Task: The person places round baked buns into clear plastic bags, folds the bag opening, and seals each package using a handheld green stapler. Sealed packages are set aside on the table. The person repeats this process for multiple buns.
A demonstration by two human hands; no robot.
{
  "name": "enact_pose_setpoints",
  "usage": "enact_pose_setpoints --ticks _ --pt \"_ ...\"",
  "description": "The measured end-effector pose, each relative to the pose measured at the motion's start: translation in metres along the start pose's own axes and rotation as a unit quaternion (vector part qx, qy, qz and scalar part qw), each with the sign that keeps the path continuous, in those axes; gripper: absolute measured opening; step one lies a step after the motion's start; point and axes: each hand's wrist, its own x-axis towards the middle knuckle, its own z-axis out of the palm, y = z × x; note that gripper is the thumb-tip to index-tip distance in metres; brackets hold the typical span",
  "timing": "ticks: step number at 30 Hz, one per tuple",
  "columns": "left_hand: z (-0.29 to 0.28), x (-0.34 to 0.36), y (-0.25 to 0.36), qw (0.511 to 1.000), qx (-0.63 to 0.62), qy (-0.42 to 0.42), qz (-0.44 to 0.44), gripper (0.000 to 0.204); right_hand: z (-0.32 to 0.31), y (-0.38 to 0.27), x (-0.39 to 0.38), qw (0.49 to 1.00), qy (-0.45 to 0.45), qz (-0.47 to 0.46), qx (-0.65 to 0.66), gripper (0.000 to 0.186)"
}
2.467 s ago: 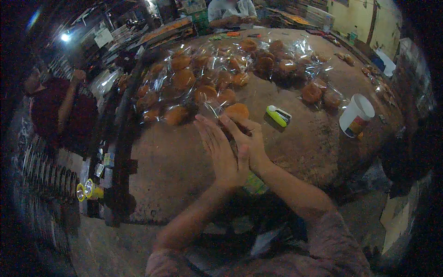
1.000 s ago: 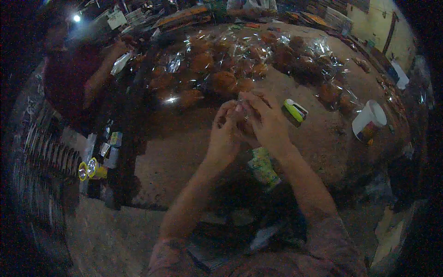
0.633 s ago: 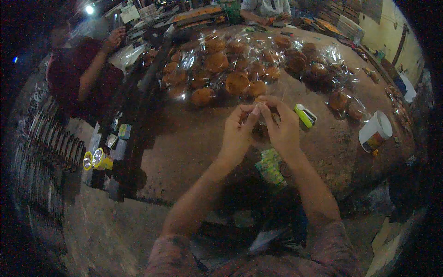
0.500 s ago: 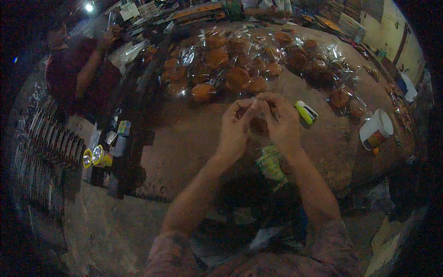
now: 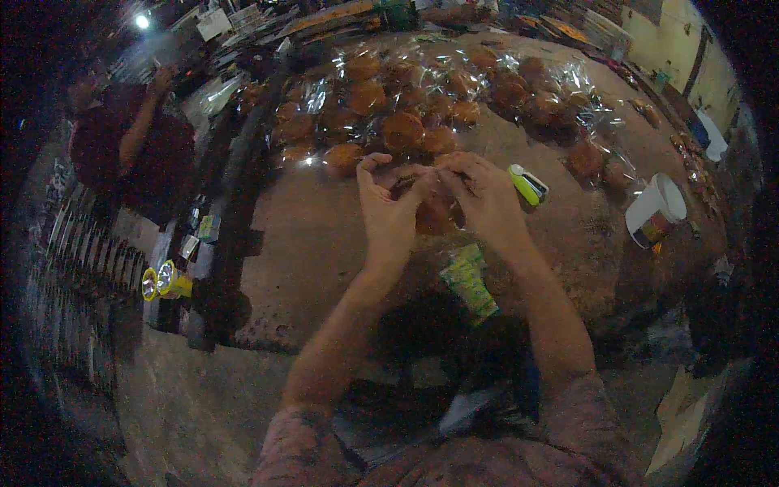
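Over the middle of the table, my left hand (image 5: 389,213) and my right hand (image 5: 489,201) meet at the fingertips, pinching what looks like the top of a clear plastic bag. Below the fingers, between my palms, shows a round brown piece (image 5: 436,214), apparently inside the bag; the hands partly hide it. My left index finger is lifted away from the thumb. Just right of my right hand lies a lime-green stapler (image 5: 528,185). Nearer to me, a green and yellow patterned packet (image 5: 468,280) rests close to the table's front edge.
Many round brown pieces in clear bags (image 5: 403,130) cover the far part of the table (image 5: 308,235). A white tub (image 5: 656,211) leans at the right. Yellow-rimmed containers (image 5: 169,280) stand left. Beyond them is another person (image 5: 134,154) with a raised arm.
My left hand's fingers have opened out somewhat, and more of the brown piece shows between my hands. The whole view has shifted slightly.
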Motion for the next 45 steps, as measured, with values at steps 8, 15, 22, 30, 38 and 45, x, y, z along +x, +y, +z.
enact_pose_setpoints --ticks 8,15,22,30,38,45 --pt "-0.005 0.006 0.006 0.997 -0.012 0.011 -0.078 0.034 0.017 -0.006 -0.007 0.993 0.042 0.059 0.089 0.023" --pt "0.0 -0.001 0.013 0.991 0.01 -0.031 -0.132 0.012 0.015 -0.009 -0.01 0.992 0.069 0.031 0.098 0.021" --pt "-0.007 0.009 0.008 0.994 -0.038 -0.062 -0.087 0.009 0.003 0.003 -0.002 0.994 -0.013 -0.054 -0.091 0.022" --pt "0.0 0.006 0.015 0.997 -0.044 -0.012 -0.055 0.031 0.003 -0.004 -0.006 1.0 0.005 -0.012 0.006 0.018" --pt "-0.003 0.006 0.028 0.991 0.091 -0.056 -0.084 0.029 0.011 -0.007 -0.007 0.992 0.066 0.026 0.107 0.019" --pt "-0.009 0.009 0.022 0.981 -0.016 -0.082 -0.173 0.019 0.001 -0.006 -0.004 0.998 0.016 -0.047 0.041 0.021"
